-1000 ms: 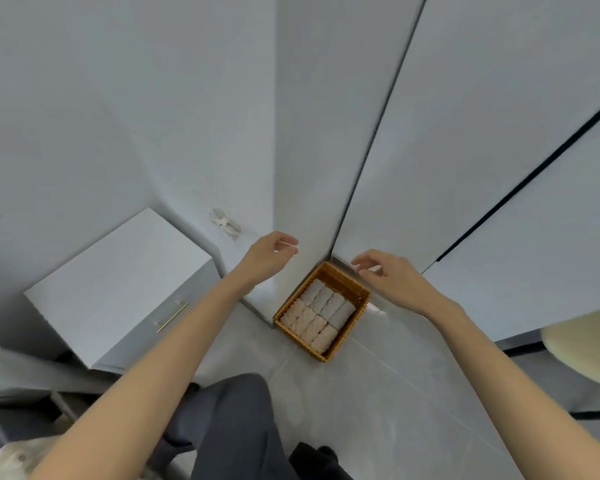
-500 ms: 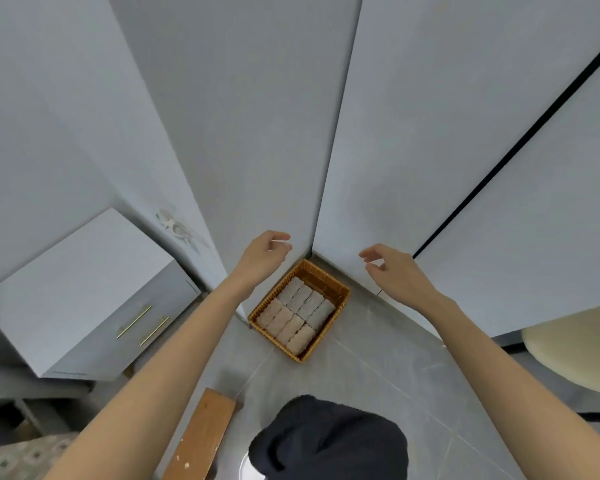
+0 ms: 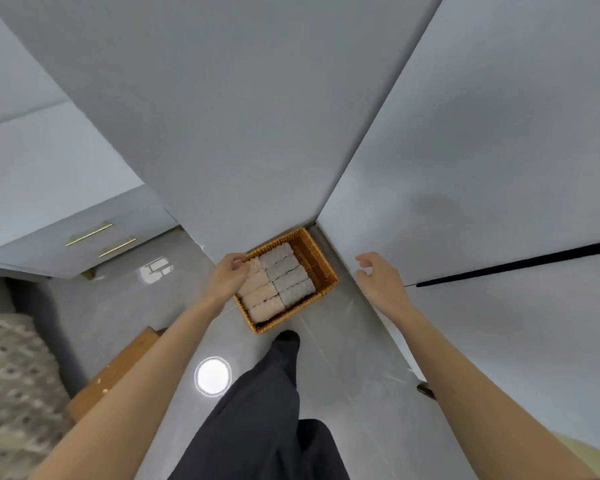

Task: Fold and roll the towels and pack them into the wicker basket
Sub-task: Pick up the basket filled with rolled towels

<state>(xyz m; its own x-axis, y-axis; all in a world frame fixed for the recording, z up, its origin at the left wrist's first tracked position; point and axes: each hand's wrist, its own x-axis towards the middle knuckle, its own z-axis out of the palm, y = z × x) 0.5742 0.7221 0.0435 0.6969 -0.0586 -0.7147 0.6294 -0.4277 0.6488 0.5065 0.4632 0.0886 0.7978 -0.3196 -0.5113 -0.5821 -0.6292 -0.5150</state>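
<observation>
Wicker basket (image 3: 323, 269) sitting on floor (image 3: 174, 306), rolled towels (image 3: 281, 282) lying packed inside in two rows. Left hand (image 3: 228, 277) hovering over basket's left edge, fingers loosely curled, gripping nothing. Right hand (image 3: 378, 276) hanging right of basket, relaxed, empty. Hands well apart.

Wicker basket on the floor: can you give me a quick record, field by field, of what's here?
Basket: wicker basket on the tiled floor, in a wall corner.
Contents: rolled towels in two rows; bare strip along one side.
Left: left hand over the basket's edge, fingers loosely curled, holding nothing.
Right: right hand in the air beside it, empty.
Nearby: drawer unit.
</observation>
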